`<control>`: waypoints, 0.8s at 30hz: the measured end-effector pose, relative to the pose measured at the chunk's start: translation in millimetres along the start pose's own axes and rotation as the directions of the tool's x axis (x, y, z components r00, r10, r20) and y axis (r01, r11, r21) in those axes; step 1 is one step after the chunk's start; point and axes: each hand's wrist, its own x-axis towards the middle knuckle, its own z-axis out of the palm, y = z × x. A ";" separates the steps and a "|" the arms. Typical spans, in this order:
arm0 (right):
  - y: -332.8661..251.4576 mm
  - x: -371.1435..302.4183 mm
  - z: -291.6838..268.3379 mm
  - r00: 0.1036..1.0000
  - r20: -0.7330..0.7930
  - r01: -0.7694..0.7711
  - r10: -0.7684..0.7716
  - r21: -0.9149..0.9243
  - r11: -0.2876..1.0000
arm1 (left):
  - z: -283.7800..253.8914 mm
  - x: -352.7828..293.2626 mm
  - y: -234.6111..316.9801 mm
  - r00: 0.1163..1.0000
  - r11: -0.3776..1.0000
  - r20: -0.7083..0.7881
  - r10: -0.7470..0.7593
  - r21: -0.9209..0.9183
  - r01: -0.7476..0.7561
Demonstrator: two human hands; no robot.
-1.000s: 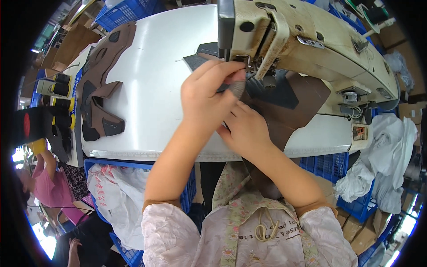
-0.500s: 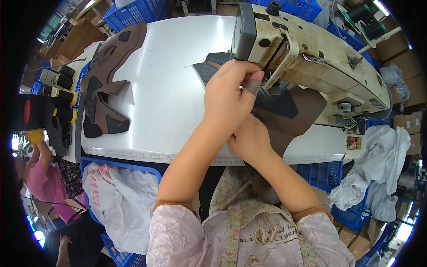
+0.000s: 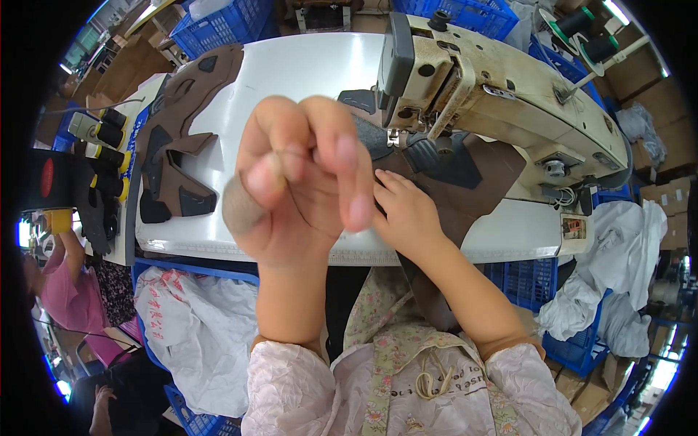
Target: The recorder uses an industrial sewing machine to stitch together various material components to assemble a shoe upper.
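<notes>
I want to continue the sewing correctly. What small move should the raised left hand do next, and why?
Probably lower the left hand back to the brown piece beside the needle. It is lifted toward the camera, holding nothing clearly visible, while only the right hand presses the piece under the sewing machine.

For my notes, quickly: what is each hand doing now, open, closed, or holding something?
Left hand: raised, fingers curled, nothing visibly held.
Right hand: open, flat on the brown material by the sewing machine.
</notes>
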 end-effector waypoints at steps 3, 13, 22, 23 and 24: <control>6.0 3.3 -19.1 0.992 0.008 -0.110 0.124 0.511 0.852 | 0.7 -12.2 -9.9 0.998 0.975 -0.026 -0.060 0.211 0.065; -11.0 20.9 -19.3 0.905 0.159 -0.188 0.395 0.982 0.036 | -51.8 -126.8 -48.8 0.627 0.057 -0.559 -0.543 0.720 0.691; 13.0 52.0 7.9 0.915 0.302 -0.143 0.269 0.865 -0.482 | -49.2 -134.3 -48.9 0.734 0.429 -0.430 -0.526 0.611 0.665; 17.4 51.3 8.7 0.913 0.305 -0.147 0.269 0.864 -0.482 | -48.5 -134.4 -48.4 0.719 0.447 -0.441 -0.537 0.574 0.686; 21.7 50.8 7.6 0.927 0.324 -0.189 0.191 0.839 -0.510 | -47.8 -134.0 -48.4 0.705 0.465 -0.449 -0.549 0.538 0.704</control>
